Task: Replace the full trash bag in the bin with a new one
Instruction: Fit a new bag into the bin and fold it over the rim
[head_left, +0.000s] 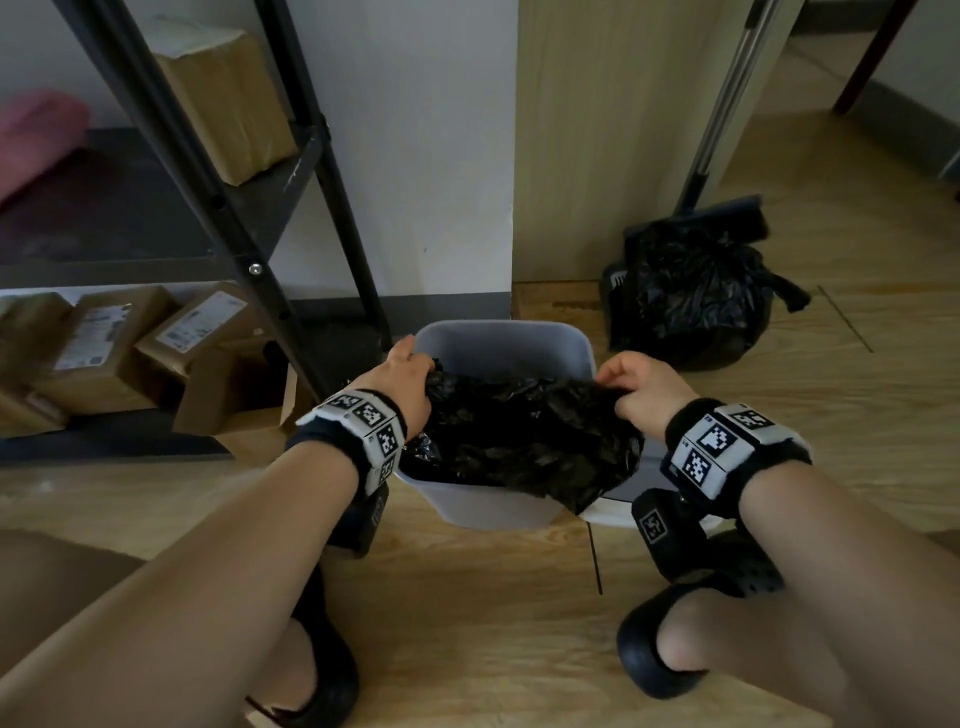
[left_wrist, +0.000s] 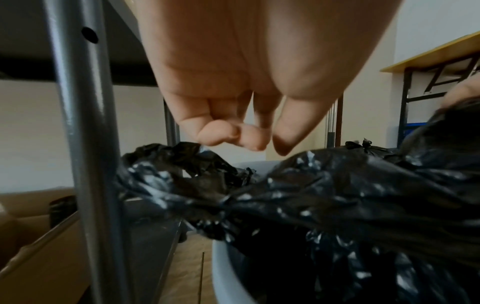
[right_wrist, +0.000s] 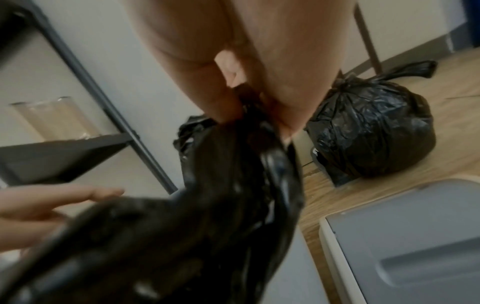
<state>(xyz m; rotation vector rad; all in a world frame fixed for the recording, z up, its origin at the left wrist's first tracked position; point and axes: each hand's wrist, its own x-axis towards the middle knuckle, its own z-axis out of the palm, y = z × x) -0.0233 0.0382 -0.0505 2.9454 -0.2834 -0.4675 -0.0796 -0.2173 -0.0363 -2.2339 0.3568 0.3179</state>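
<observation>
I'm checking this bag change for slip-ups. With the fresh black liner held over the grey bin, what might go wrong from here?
1. Only the right hand clearly pinches the thin black plastic liner; the left hand looks loose above it, so that edge may drop into the grey plastic bin.
2. The liner is still bunched, so it may not open over the bin's rim.
3. The tied full black bag remains on the floor nearby.

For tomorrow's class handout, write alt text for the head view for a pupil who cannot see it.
Two hands stretch a new black trash bag over an open grey bin on a wooden floor, the left hand and right hand each gripping an edge. A tied full trash bag sits beyond, at right.
</observation>
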